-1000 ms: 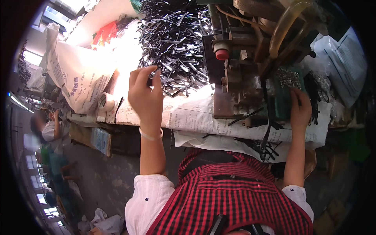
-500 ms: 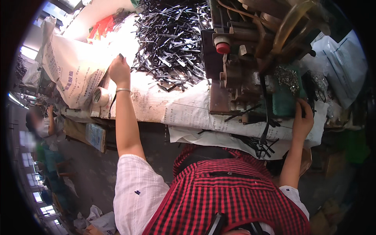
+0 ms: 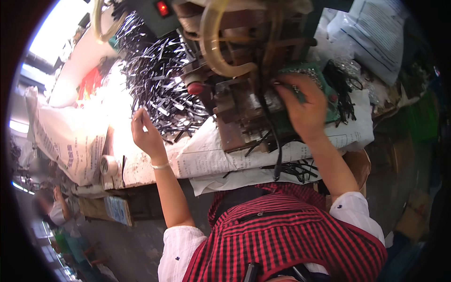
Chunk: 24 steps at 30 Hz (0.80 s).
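Note:
My left hand [image 3: 149, 140] is raised at the near left edge of a heap of slender black strips [image 3: 157, 80], which look like eyeglass temples. Its fingers are bent together in a pinch; whatever lies between the tips is too small to make out. My right hand [image 3: 305, 107] reaches over the bench machine [image 3: 235, 101], palm down, between its metal block and a green tray [image 3: 332, 114] of small metal parts. Thumb and fingertips come together beside the block, and what they pinch is hidden. A black strap-like piece [image 3: 271, 127] hangs down the machine's front.
The machine carries a red button [image 3: 194, 88], a lit red switch [image 3: 162, 8] and a yellowish hose [image 3: 209, 42]. A white printed sack [image 3: 75, 141] and a tape roll [image 3: 109, 165] stand at left. Loose black strips [image 3: 298, 170] lie at the front edge. Another person [image 3: 58, 209] sits far left.
My right hand has risen from beside the green tray to the machine's block. My left hand has drawn back toward me from the lit area beyond the heap. The view has turned rightward.

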Motion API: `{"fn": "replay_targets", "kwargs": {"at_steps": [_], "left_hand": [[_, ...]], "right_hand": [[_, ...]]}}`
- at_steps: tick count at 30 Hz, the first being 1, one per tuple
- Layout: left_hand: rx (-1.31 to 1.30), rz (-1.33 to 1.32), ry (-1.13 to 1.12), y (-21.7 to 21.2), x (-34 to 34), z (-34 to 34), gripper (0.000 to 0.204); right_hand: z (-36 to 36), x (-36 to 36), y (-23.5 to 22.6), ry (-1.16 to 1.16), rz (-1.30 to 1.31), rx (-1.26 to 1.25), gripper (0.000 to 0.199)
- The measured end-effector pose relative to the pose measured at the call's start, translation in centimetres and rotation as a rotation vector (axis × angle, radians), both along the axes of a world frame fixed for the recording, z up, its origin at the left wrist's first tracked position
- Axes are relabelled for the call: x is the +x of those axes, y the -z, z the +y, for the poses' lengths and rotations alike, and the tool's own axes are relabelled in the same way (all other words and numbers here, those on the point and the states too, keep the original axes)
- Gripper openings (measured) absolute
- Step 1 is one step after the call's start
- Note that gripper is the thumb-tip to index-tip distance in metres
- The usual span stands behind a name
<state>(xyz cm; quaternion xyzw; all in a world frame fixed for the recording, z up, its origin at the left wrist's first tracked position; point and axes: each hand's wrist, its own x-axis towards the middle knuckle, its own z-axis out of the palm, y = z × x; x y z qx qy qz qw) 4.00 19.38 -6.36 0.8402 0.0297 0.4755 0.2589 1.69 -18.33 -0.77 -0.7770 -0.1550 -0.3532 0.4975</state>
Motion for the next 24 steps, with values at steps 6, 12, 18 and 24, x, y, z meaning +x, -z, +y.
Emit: {"fn": "replay_targets", "kwargs": {"at_steps": [6,12,18,24], "left_hand": [[-0.46,0.011,0.458,0.3,-4.9,-10.4,0.01],[0.065,-0.205,0.748,-9.1,-7.7,-15.7,0.026],[0.424,-0.247,0.903,-7.8,-6.7,-19.2,0.024],[0.446,-0.335,0.873,-6.5,-5.1,-20.0,0.024]], "right_hand": [[3.4,-1.0,2.0,-0.136,0.235,0.523,0.036],[4.0,-1.9,-1.8,-0.314,0.351,0.648,0.047],[1.8,-3.7,-3.7,-0.384,0.353,0.312,0.054],[-8.7,1.2,4.6,0.315,0.345,0.094,0.032]]}}
